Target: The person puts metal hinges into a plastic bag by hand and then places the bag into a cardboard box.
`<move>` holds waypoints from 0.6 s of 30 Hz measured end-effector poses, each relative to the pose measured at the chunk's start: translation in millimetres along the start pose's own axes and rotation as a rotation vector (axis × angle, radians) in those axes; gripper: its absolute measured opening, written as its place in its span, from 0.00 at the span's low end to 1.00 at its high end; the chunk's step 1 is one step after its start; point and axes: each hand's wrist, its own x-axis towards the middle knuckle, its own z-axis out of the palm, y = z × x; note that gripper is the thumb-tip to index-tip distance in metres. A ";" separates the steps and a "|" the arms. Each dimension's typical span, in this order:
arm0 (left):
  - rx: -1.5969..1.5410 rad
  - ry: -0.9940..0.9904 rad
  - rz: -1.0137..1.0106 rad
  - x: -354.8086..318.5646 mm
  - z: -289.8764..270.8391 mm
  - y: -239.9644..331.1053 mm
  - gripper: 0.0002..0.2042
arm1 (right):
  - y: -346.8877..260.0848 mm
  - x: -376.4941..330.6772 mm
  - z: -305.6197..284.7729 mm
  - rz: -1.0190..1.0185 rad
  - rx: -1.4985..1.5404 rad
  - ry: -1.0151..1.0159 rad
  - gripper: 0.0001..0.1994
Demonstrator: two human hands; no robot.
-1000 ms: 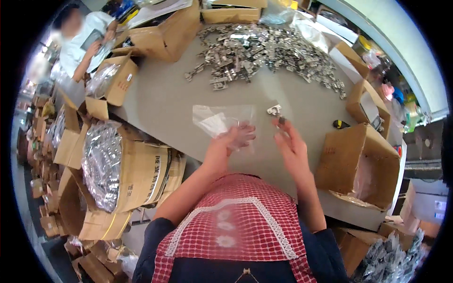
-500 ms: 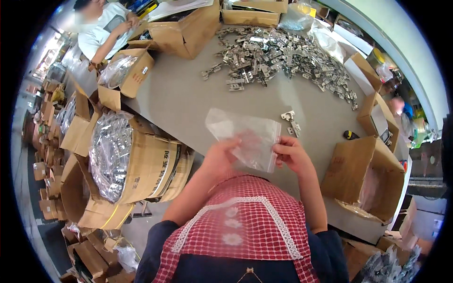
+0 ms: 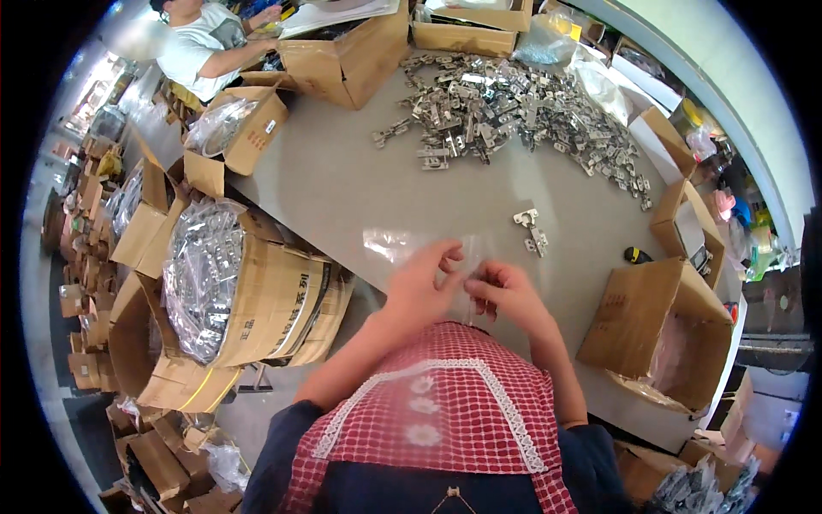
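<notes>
A clear plastic bag [image 3: 385, 245] lies low over the near part of the table, its left part catching bright glare. My right hand [image 3: 507, 295] pinches its edge between thumb and fingertips. On the bag's other side, my left hand [image 3: 423, 283] has its fingers curled at the same edge, thumb and index slightly apart. The film is so see-through that its outline is hard to follow. Just beyond my right hand rests a metal cabinet hinge [image 3: 533, 233]. Farther back spreads a large heap of similar hinges [image 3: 488, 107].
A cardboard box [image 3: 638, 317] stands open at the right, near a black-and-yellow tool [image 3: 635, 255]. To the left, a big carton [image 3: 278, 295] holds bagged metal parts [image 3: 201, 283]. More boxes [image 3: 342, 64] line the far edge. A co-worker [image 3: 201, 47] is at the far left.
Both hands have come closer together at the bag's edge, my right hand moving left. The bag has dropped flatter toward the table. The co-worker's arms now reach toward the table.
</notes>
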 end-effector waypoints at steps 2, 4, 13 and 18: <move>-0.029 -0.074 -0.097 0.2 3.9 3.8 0.17 | 0.2 -1.9 2.9 0.012 -0.055 -0.050 0.08; -0.124 -0.073 -0.146 -1.6 11.2 -8.8 0.19 | 8.8 -1.5 3.9 -0.028 0.050 -0.047 0.07; -0.004 -0.111 -0.170 -9.8 15.0 -13.0 0.13 | 19.8 -6.0 2.6 -0.011 0.118 0.070 0.07; -0.036 -0.262 -0.301 -6.0 15.6 -4.6 0.10 | 23.0 -1.5 14.5 -0.058 0.073 0.145 0.07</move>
